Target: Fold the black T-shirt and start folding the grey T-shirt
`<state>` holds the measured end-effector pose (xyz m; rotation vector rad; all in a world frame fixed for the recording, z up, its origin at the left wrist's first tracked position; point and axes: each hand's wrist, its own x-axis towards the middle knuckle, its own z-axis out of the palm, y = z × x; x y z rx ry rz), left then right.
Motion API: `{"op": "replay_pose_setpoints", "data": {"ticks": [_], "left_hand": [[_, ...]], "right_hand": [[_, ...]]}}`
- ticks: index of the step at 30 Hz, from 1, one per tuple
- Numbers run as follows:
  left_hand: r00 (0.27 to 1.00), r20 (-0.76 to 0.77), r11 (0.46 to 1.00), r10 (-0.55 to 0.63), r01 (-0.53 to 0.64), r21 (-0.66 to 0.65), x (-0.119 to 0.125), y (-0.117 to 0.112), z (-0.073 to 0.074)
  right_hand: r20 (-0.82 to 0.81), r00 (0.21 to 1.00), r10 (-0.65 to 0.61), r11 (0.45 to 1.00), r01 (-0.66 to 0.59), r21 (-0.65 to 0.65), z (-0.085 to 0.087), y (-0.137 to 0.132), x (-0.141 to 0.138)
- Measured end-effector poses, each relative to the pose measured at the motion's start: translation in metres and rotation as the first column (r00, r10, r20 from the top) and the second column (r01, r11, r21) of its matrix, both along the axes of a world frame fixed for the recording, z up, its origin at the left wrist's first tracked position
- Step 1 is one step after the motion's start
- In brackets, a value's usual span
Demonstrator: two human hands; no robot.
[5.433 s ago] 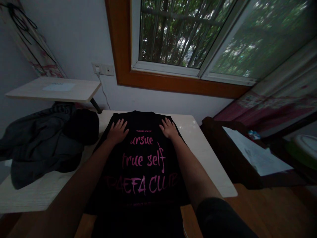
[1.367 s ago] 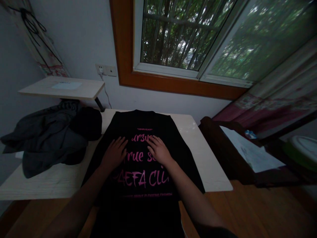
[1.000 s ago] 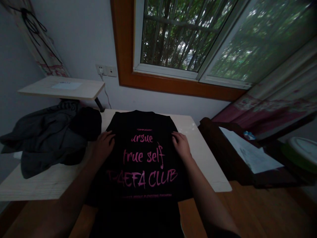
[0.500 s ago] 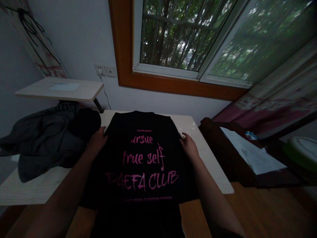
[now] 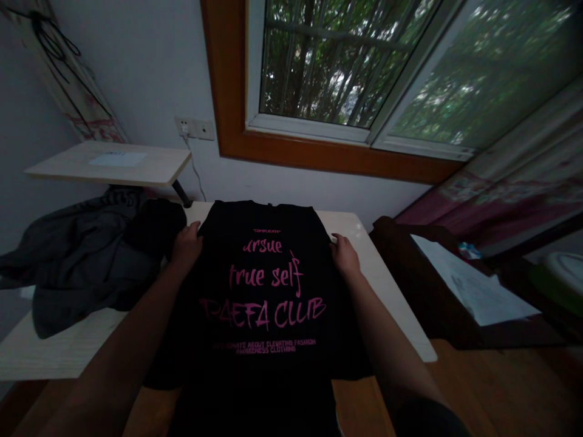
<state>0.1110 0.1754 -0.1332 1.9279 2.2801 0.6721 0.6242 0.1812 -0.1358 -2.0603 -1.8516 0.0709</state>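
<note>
The black shirt (image 5: 264, 292) is laid across the middle of the table (image 5: 382, 279), printed side up, its collar (image 5: 268, 205) toward the table's far edge and its lower end reaching the near edge. The contact has just been changed: about a second and a half ago the palms were spread over the pink lettering (image 5: 259, 277), whereas both hands have now been brought out to the side edges of the cloth. One edge is gripped by the left hand (image 5: 186, 247) between thumb and fingers, and the opposite edge is gripped likewise by the right hand (image 5: 346, 257). Whether one layer or both is pinched cannot be told in this dim light.

Within the last half second, the print has been shifted slightly toward the table's far edge, a second line of small print has been brought into view, and the neckline has been given a slight dip. From these signs, smoothing is judged to have been replaced by handling of the cloth as a whole, with some flatness perhaps lost. At the table's left end, the grey garment (image 5: 88, 249) is left heaped.
</note>
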Motion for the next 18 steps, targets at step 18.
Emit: {"op": "replay_pose_setpoints", "data": {"ticks": [18], "left_hand": [[0.991,-0.122,0.998,0.055,-0.051,0.029,-0.001,0.039,-0.009]], "right_hand": [[0.098,0.993,-0.065,0.997,0.062,0.034,-0.004,0.036,-0.011]]}}
